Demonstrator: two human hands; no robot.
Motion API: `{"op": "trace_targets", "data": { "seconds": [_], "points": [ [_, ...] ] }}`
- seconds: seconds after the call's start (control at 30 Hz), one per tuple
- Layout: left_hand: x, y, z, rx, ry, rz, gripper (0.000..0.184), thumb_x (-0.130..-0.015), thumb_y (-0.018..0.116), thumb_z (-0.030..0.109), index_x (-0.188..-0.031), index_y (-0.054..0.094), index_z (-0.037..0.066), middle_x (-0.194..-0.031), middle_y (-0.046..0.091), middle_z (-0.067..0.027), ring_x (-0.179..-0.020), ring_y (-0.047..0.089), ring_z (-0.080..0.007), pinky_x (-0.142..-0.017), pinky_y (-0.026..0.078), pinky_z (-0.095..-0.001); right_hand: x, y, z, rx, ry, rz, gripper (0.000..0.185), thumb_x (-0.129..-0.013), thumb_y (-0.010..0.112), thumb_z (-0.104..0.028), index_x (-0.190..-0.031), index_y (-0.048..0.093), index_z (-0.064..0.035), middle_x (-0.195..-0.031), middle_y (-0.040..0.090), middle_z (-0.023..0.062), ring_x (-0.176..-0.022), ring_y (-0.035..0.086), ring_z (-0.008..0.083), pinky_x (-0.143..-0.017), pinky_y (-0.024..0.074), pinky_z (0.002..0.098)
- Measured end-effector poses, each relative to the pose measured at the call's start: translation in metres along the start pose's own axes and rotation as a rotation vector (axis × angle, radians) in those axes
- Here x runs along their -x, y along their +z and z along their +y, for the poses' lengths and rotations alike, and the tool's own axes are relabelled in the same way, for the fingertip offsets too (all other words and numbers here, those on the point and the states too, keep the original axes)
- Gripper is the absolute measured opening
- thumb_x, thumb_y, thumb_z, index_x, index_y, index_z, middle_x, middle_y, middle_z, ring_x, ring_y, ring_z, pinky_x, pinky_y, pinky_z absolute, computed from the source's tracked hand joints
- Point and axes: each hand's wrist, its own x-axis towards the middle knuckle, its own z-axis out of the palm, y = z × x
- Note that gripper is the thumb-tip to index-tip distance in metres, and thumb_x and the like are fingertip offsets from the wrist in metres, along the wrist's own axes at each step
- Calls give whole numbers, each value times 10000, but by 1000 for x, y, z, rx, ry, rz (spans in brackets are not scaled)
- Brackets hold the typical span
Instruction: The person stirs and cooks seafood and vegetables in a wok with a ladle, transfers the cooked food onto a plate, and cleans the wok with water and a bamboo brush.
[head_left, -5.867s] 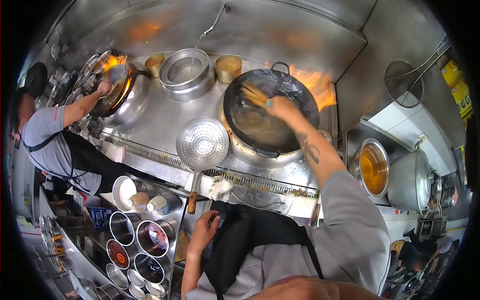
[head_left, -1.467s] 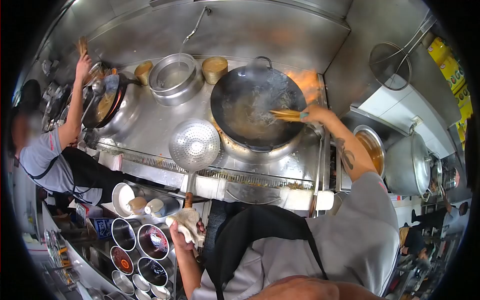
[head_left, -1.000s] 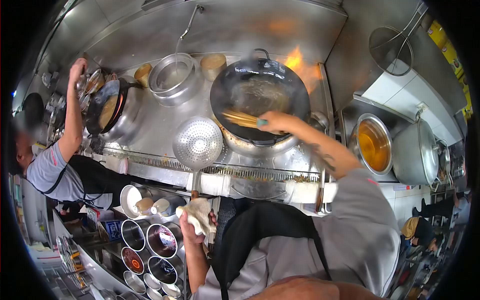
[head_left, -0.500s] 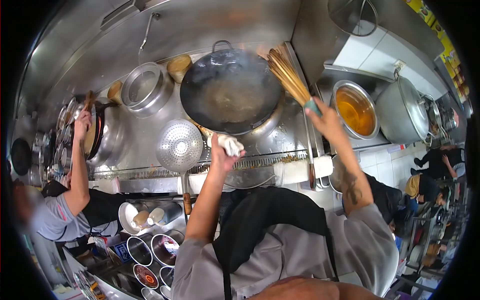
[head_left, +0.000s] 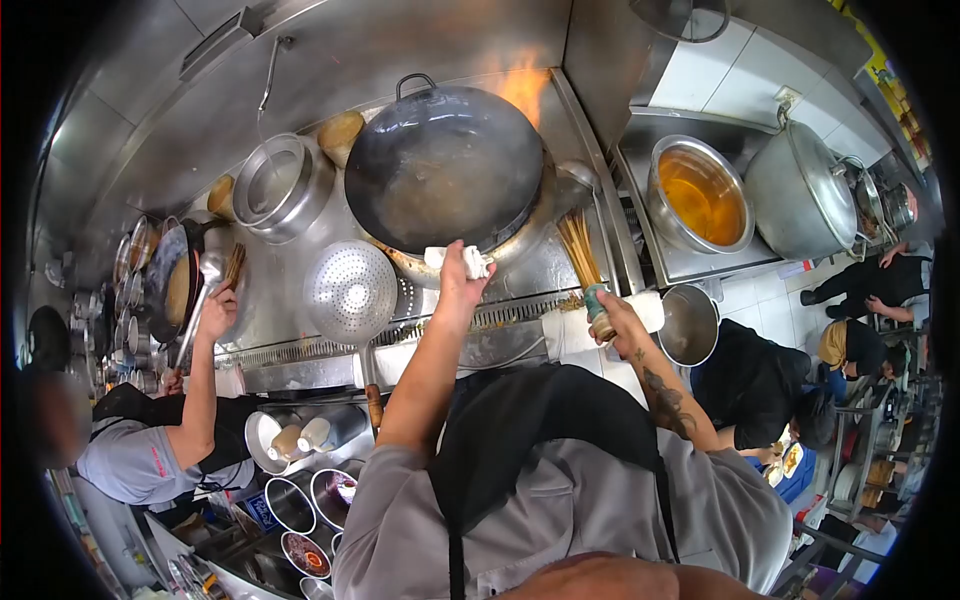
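A large dark wok (head_left: pixel 450 120) sits on the burner, with cloudy brownish liquid and some steam in it. My left hand (head_left: pixel 460 282) is closed on a folded white cloth (head_left: pixel 447 257) at the wok's near rim. Whether a handle lies under the cloth is hidden. To the right of the wok, my right hand (head_left: pixel 622 322) grips a bamboo wok brush (head_left: pixel 577 250) by its green-wrapped handle, bristles pointing away from me. The brush is apart from the wok, above the stove's front edge.
Flames (head_left: pixel 523 92) rise behind the wok. A perforated strainer (head_left: pixel 350 292) lies left; a ladle (head_left: pixel 580 175) rests right. A bowl of amber liquid (head_left: pixel 702 205) and a lidded pot (head_left: pixel 800 190) stand farther right. A co-worker's hand (head_left: pixel 217 312) holds a ladle and brush at left.
My right hand has brought the brush down toward me, away from the wok's upper right side. My left hand stays at the rim with the cloth. Flames behind the wok look larger.
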Motion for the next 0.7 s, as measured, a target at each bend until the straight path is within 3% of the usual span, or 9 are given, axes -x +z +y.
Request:
{"op": "trace_targets", "data": {
  "seconds": [0.07, 0.2, 0.33, 0.43, 0.7],
  "points": [
    [-17, -2, -6, 18, -3, 63, 162, -877, 571, 246, -958, 524, 114, -858, 554, -59, -790, 551, -239, -675, 499, -447, -10, -7, 10, -61, 5, -10, 382, -952, 491, -434, -1091, 488, -78, -736, 579, 116, -524, 586, 240, -395, 425, 341],
    [-16, 4, 0, 15, -27, 41, 52, -854, 560, 142, -838, 529, 103, -712, 538, -54, -639, 538, -211, -539, 472, -352, -20, -19, 22, -338, 258, -112, 380, -947, 504, -424, -1106, 479, -79, -748, 579, 116, -547, 572, 238, -410, 430, 330],
    [21, -7, 22, 14, -29, 25, 91, -841, 550, 145, -770, 508, 108, -631, 520, -38, -552, 514, -192, -444, 387, -322, 5, -18, 10, -220, 141, -69, 374, -934, 533, -416, -1102, 490, -85, -737, 585, 101, -531, 579, 226, -391, 432, 331],
    [33, -33, 42, 10, -62, -134, 141, -826, 552, 135, -699, 496, 113, -597, 502, -38, -509, 496, -195, -435, 398, -324, 29, -11, -15, -72, -64, -35, 362, -906, 586, -426, -1052, 504, -104, -742, 593, 87, -508, 574, 218, -377, 431, 326],
    [77, -49, 55, -170, 12, -70, 117, -825, 559, 168, -746, 508, 99, -591, 514, -53, -489, 520, -195, -395, 410, -317, 65, 11, -71, -44, -351, -154, 384, -892, 648, -351, -1175, 553, -110, -769, 619, 72, -536, 610, 185, -415, 451, 283]
  ]
}}
